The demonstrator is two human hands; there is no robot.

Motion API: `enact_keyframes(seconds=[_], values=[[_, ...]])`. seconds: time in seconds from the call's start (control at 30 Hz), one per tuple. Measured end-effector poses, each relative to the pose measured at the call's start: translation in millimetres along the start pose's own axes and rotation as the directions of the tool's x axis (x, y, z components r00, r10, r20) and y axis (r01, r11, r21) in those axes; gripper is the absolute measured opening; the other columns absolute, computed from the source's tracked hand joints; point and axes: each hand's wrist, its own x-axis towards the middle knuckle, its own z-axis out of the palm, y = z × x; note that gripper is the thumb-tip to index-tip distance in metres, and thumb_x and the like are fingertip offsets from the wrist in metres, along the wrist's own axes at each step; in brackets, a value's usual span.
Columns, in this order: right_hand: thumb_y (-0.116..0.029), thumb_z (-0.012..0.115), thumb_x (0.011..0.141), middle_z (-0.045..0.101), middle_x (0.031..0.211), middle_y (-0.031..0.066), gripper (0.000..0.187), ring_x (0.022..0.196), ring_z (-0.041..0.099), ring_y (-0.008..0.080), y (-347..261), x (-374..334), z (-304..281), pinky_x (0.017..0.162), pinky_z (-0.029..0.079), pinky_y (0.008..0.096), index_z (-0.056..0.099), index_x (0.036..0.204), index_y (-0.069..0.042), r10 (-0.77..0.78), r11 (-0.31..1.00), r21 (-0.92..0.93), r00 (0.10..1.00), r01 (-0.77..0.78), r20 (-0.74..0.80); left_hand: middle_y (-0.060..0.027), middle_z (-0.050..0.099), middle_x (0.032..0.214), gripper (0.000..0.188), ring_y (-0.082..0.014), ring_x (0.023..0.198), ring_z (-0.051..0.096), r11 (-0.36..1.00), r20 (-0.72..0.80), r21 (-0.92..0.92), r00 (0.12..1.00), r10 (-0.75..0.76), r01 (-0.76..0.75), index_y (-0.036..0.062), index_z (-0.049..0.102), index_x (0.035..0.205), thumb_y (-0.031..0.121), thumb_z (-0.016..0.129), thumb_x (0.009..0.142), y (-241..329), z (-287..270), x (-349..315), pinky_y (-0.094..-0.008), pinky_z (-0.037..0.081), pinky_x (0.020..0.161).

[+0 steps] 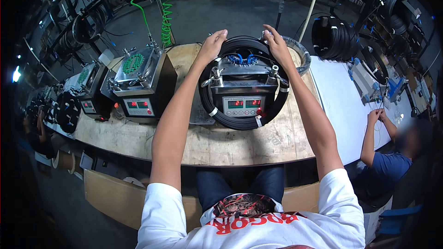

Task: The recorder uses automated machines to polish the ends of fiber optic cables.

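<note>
A coil of black cable, banded with white tape, hangs around the front of a metal-topped press machine with a lit red display. Blue connector ends sit in a row on the machine's top plate. My left hand reaches to the far left corner of the machine, fingers curled; what they hold is hidden. At the far right corner my right hand has thumb and finger at a small metal knob. Near clamp knobs stand beside the coil's inner edge.
Two similar machines stand left, one with a green round piece on top. Green coiled air hoses hang behind it. A grey cable coil lies behind my right forearm. At right, a co-worker handles thin cable by a white table.
</note>
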Motion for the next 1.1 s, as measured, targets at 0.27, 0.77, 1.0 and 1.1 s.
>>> enact_keyframes(seconds=[0.27,0.77,1.0,1.1], values=[[-0.038,0.047,0.106,0.067,0.091,0.0125,0.047,0.089,0.061,0.0186,1,-1,-1,0.087,0.047,0.031,0.054,0.138,-0.004,0.019,0.999,0.043,1.0,-0.018,-0.003,-0.0193,0.071,0.111,0.057,-0.02,0.106,0.065,0.989,0.028,-0.147,0.999,0.04,-0.036,0.0009,0.054,0.138,0.043,0.059,0.1,5,5,-7,-0.0323,0.046,0.096],[-0.04,0.045,0.107,0.066,0.099,0.0115,0.048,0.098,0.059,0.019,-1,0,-2,0.093,0.044,0.0316,0.053,0.14,-0.006,0.04,0.996,0.076,0.998,-0.043,0.046,-0.0167,0.069,0.114,0.055,-0.0184,0.107,0.064,0.994,-0.018,-0.108,1.0,0.015,-0.017,-0.0017,0.056,0.135,0.042,0.054,0.103,6,3,-4,-0.0301,0.045,0.097],[-0.043,0.047,0.106,0.067,0.102,0.0136,0.052,0.1,0.061,0.0202,-6,-3,-3,0.095,0.044,0.0316,0.053,0.14,-0.005,0.084,0.995,0.057,0.996,-0.086,0.036,-0.0126,0.069,0.113,0.05,-0.0143,0.105,0.062,0.983,0.01,-0.184,0.999,0.033,-0.031,-0.0016,0.057,0.135,0.036,0.057,0.103,9,5,-7,-0.027,0.045,0.097],[-0.046,0.054,0.102,0.07,0.1,0.0173,0.057,0.099,0.067,0.0221,-12,-4,2,0.092,0.048,0.0325,0.054,0.138,-0.001,0.092,0.995,0.032,0.996,-0.091,-0.012,-0.0132,0.07,0.108,0.051,-0.0142,0.103,0.063,0.99,0.004,-0.143,1.0,0.005,-0.005,-0.0013,0.057,0.134,0.038,0.057,0.103,3,1,-5,-0.026,0.045,0.094]])
